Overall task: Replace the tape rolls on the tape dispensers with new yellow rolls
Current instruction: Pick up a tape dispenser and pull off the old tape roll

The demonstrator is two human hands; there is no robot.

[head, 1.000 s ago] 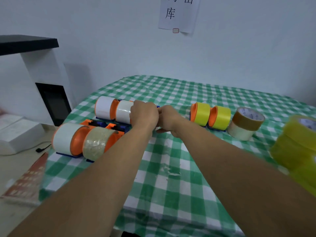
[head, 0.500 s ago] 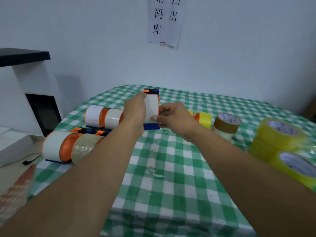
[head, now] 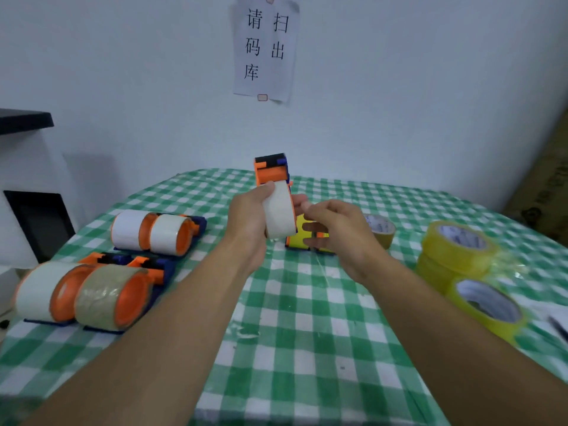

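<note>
Grips with the left hand (head: pixel 249 222) a white tape roll (head: pixel 278 213), thumb on top and fingers clamped round it. Holds it raised above the desk (head: pixel 307 333), near the middle, seated on an orange and blue tape dispenser (head: pixel 272 172) stood on end. Hovers the right hand (head: pixel 335 232) just beside the roll's right face, fingers loosely curled and slightly apart, with nothing seen between them; cannot tell whether the fingertips touch the roll.

Behind that hand, on the green-checked cloth: a loaded yellow dispenser (head: pixel 302 239), and a brown roll (head: pixel 382 233) lying flat. At the right edge: a stack of new yellow rolls (head: pixel 455 253), with one more yellow roll (head: pixel 488 305) nearer. At the left, loaded with pale rolls: a back pair of dispensers (head: pixel 153 233) and a front pair of dispensers (head: pixel 83 296). On the wall behind: a paper notice (head: pixel 264 47).
</note>
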